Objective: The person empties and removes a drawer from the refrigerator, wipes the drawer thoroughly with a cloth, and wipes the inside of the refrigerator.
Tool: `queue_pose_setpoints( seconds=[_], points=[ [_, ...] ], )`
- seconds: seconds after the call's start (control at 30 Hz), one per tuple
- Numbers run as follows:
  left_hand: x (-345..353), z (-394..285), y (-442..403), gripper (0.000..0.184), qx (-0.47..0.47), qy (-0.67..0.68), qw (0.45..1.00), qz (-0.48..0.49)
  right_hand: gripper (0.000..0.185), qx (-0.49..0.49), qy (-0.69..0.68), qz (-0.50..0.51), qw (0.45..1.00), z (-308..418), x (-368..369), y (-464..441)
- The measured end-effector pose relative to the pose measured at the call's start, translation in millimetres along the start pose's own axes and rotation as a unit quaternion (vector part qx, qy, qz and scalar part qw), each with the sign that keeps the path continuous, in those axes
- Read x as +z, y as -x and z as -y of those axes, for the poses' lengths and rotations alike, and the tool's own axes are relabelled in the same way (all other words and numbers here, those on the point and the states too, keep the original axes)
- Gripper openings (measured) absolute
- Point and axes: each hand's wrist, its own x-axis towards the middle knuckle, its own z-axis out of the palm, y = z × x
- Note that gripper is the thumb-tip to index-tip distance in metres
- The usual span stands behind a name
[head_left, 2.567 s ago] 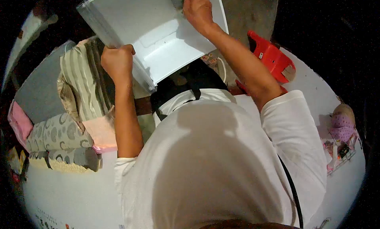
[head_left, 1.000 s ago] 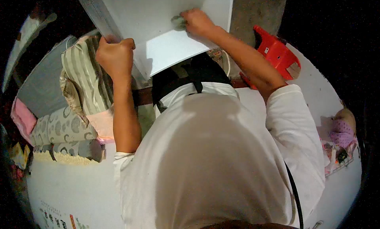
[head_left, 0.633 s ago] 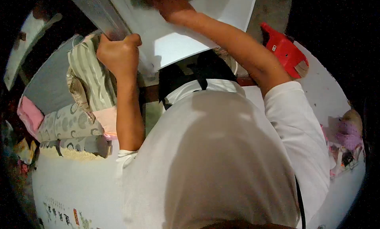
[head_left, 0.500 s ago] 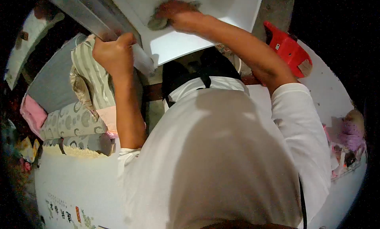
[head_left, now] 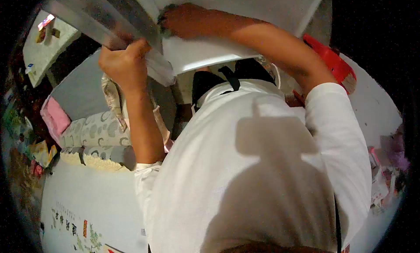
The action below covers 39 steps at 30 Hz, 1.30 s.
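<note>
My left hand is closed around the edge of a long pale ridged rail, its thumb over the top. The rail runs along the left side of a white panel, which slopes in front of my body. My right hand reaches across this panel and presses a dark grey-green cloth against it, close to the rail. Most of the cloth is under the fingers, and motion smears it.
At left, patterned cushions and a pink cloth lie by a grey surface. A red plastic item is at the right. Pale surfaces surround me, one with printed characters. Assorted items lie far right.
My right hand has moved left with the cloth, toward the rail. My left hand keeps its hold on the rail. The camera view has shifted, and the panel looks dimmer.
</note>
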Motion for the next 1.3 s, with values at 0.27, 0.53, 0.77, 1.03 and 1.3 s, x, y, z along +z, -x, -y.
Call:
queue_pose_setpoints(
  seconds=[0.27, 0.53, 0.77, 1.03, 1.3],
  points=[
    [-59, -79, 18, 0.013, 0.146, 0.081, 0.983, -0.082, 0.029, 0.084, -0.144, -0.276, 0.947, 41, -124, 12],
    [-109, -121, 32, 0.010, 0.405, -0.109, 0.893, -0.161, 0.033, -0.036, 0.119, -0.253, 0.959, 103, -111, -14],
    [-123, -124, 50, 0.012, 0.314, 0.101, 0.935, -0.131, 0.020, -0.105, 0.252, -0.092, 0.958, 119, -134, -16],
    [-137, -151, 46, 0.017, 0.375, 0.010, 0.917, -0.135, 0.018, -0.040, 0.278, -0.188, 0.941, 146, -195, 52],
    [-159, -181, 25, 0.021, 0.502, -0.128, 0.841, -0.158, 0.036, -0.255, 0.197, -0.548, 0.772, 138, -239, -1]
  ],
)
